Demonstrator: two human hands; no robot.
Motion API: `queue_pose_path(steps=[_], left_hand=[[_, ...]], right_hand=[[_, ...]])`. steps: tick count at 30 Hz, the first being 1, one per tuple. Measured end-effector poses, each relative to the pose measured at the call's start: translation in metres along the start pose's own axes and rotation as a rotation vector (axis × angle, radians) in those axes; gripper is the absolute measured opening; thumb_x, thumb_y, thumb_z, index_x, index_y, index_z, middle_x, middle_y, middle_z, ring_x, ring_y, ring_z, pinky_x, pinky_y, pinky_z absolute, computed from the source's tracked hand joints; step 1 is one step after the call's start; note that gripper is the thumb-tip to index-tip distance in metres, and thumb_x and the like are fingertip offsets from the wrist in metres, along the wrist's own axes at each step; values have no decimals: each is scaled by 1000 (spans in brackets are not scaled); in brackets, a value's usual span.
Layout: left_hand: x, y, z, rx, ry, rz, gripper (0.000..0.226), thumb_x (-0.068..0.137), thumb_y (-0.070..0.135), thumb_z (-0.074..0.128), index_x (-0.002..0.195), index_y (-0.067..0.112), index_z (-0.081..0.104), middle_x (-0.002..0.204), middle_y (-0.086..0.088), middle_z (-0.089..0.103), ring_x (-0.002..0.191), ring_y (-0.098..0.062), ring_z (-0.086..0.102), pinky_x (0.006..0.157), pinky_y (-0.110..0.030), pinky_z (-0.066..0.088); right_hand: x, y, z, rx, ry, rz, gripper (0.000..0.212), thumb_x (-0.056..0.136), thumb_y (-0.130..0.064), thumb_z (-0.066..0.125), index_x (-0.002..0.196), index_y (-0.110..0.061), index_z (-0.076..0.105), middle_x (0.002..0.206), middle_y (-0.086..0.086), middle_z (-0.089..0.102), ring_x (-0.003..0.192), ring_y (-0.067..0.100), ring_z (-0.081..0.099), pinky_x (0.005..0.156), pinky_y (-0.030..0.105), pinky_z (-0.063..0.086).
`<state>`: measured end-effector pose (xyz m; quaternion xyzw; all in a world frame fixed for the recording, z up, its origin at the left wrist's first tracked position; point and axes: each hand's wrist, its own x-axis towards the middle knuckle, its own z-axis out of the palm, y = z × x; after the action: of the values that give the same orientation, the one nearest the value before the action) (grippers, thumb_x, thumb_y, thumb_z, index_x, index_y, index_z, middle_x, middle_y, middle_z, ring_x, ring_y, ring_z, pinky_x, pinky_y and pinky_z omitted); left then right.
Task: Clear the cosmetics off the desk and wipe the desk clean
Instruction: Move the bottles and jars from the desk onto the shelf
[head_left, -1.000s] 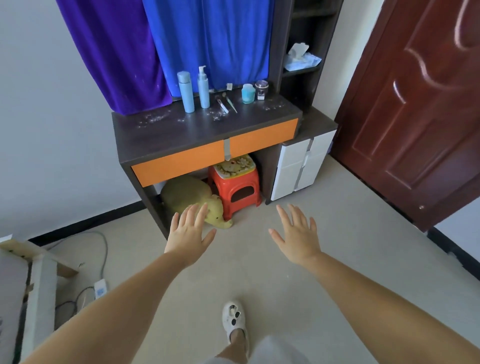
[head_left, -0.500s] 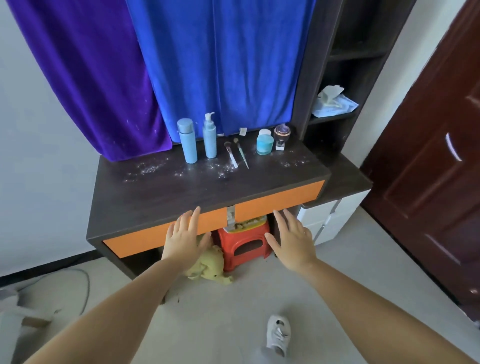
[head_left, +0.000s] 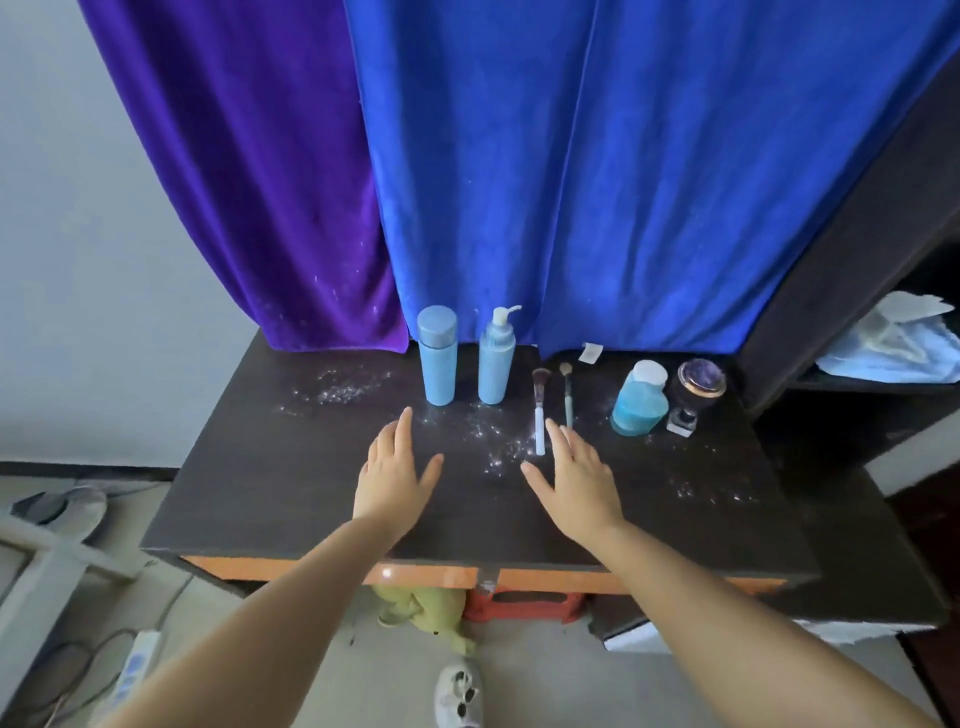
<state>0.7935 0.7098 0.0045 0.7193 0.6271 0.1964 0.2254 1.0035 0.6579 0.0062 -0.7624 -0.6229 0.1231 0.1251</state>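
— Cosmetics line the back of the desk (head_left: 291, 499): two blue bottles (head_left: 437, 356), two brushes (head_left: 540, 410), a teal bottle (head_left: 640, 399), a dark jar (head_left: 697, 387). Why do we hover?

— Our left hand (head_left: 395, 475) and right hand (head_left: 579, 475) hang over the powdery middle, fingers straight and spread, gripping nothing. We judge we reach for the nearest: left for the bottles, right for the brushes.
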Motion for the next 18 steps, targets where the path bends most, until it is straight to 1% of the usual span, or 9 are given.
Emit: queue_pose_path(steps=[2,4,7,9,11,12,14,16,18], left_hand=[[29,3,6,-75,-18,-51,71,91,35,51,146,16,11,148,-8,26,136,-24,23,105,-40,30],[57,7,11,-145,-16,-95,73,90,34,53,146,14,11,148,-9,25,136,-24,22,105,-40,29],[91,9,18,-227,-8,-128,72,89,31,56,145,14,15,145,-9,31,134,-24,27,104,-40,31],[107,7,24,-301,-1,-122,69,87,29,59,143,17,22,140,-5,38,129,-22,34,100,-38,34],[116,7,27,-360,7,-103,62,85,26,61,138,19,31,134,-2,44,123,-19,41,94,-34,37],[120,6,28,-384,11,-96,58,84,25,62,134,19,35,131,-1,47,120,-19,44,92,-32,38],[126,6,29,-416,4,-109,50,82,23,64,126,17,40,122,-2,54,110,-20,51,86,-30,40],[129,6,27,-432,-23,-126,46,82,23,65,120,16,41,112,0,57,102,-20,55,81,-31,42],[132,8,25,-443,-48,-114,42,82,23,65,116,19,41,107,3,57,98,-20,57,81,-32,44]], right_hand=[[34,-8,3,145,17,54,70,90,-46,49,145,-16,20,147,7,35,131,27,36,103,40,34],[65,-17,8,294,23,93,73,87,-41,57,144,-12,22,146,10,37,131,27,37,106,38,33],[103,-27,20,461,19,109,75,82,-34,66,142,-11,26,143,13,38,132,26,37,108,38,34],[119,-34,26,526,23,124,71,79,-30,70,138,-11,33,136,13,45,128,26,39,104,41,36],[131,-38,33,528,68,133,60,77,-25,72,127,-5,44,121,14,54,117,27,45,100,45,38],[134,-40,34,525,93,139,54,77,-23,72,120,-3,48,115,14,57,111,27,46,98,44,39],[138,-42,34,537,111,153,44,78,-22,71,111,-1,51,109,12,59,99,21,47,90,34,40],[140,-41,32,559,106,139,41,78,-21,71,109,-3,51,104,7,59,91,12,42,82,26,37],[141,-39,29,602,91,115,40,78,-20,70,110,-5,51,98,2,57,89,13,48,78,22,38]])
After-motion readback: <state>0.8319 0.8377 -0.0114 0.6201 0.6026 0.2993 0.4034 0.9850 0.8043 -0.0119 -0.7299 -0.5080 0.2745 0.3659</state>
